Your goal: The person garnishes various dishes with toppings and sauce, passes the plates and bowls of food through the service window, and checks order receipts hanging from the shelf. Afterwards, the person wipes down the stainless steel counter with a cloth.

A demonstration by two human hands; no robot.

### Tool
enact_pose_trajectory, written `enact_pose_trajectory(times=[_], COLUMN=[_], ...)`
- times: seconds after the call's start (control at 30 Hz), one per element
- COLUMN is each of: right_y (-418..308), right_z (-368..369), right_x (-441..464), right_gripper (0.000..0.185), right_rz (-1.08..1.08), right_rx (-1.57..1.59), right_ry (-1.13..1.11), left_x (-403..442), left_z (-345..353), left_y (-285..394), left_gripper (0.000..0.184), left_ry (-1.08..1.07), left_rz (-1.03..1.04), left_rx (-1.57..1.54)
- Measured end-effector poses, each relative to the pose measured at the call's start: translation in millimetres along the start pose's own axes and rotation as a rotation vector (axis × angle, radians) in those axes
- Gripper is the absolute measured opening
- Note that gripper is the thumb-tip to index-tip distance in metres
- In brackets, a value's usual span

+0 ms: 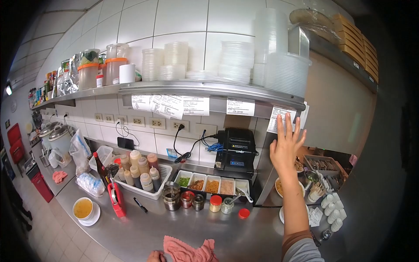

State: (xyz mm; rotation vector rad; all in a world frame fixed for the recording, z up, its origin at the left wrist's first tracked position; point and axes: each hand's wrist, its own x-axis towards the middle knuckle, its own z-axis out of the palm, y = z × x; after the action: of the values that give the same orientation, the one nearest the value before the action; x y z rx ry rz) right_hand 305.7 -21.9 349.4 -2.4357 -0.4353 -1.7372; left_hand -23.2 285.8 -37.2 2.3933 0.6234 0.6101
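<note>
My right hand (286,148) is raised to the right end of the metal shelf, back towards me and fingers spread. Its fingertips lie over a printed order slip (275,121) hanging from the shelf edge; whether they press on it is hard to see. Another slip partly shows behind it. At the bottom edge, only a small part of my left hand (156,256) shows, beside a crumpled pink cloth (190,249) on the steel counter (144,231). Its fingers are mostly cut off by the frame.
More order slips (196,105) hang along the shelf (209,87), below stacked plastic containers (286,72). A black printer (235,150) stands behind topping trays (212,184) and jars (171,196). Leftward are sauce bottles (144,168), a red tape dispenser (116,201) and a soup bowl (83,208).
</note>
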Motion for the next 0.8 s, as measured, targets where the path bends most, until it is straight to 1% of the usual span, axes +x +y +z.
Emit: enact_pose_trajectory(times=[0.1, 0.27, 0.37, 0.47, 0.5, 0.6, 0.63, 0.8], right_y=[1.4, 1.6, -5.5, -22.0, -32.3, -43.4, -49.4, -57.3], right_z=[-2.6, -7.7, -7.9, 0.5, -1.4, 20.7, 19.8, 29.8], right_x=[4.8, 13.0, 12.4, 11.9, 13.1, 24.5, 33.0, 62.5], right_gripper=[0.082, 0.082, 0.083, 0.082, 0.08, 0.075, 0.066, 0.041], right_rz=[-0.007, -0.02, 0.002, -0.155, -0.231, -0.379, -0.394, -0.425], right_rx=[-0.008, -0.008, 0.022, 0.068, 0.076, 0.13, 0.165, 0.169], right_ry=[0.001, -0.012, 0.026, 0.041, 0.023, 0.145, 0.242, 0.391], left_x=[-3.4, -1.8, -2.4, -2.0, -0.8, 1.2, 1.6, 1.6], left_z=[5.7, -0.7, 3.0, 0.1, -2.9, -6.5, -4.8, -6.4], left_y=[-3.5, 3.1, -2.0, 0.1, 2.2, 7.1, 6.0, 5.2], left_gripper=[0.014, 0.013, 0.013, 0.013, 0.013, 0.013, 0.014, 0.014], left_ry=[0.074, 0.049, 0.04, 0.02, 0.012, -0.008, -0.007, 0.03], left_rz=[0.031, -0.001, -0.016, -0.05, -0.063, -0.056, -0.048, -0.008], left_rx=[0.023, 0.012, 0.031, 0.011, -0.004, 0.026, 0.031, 0.0])
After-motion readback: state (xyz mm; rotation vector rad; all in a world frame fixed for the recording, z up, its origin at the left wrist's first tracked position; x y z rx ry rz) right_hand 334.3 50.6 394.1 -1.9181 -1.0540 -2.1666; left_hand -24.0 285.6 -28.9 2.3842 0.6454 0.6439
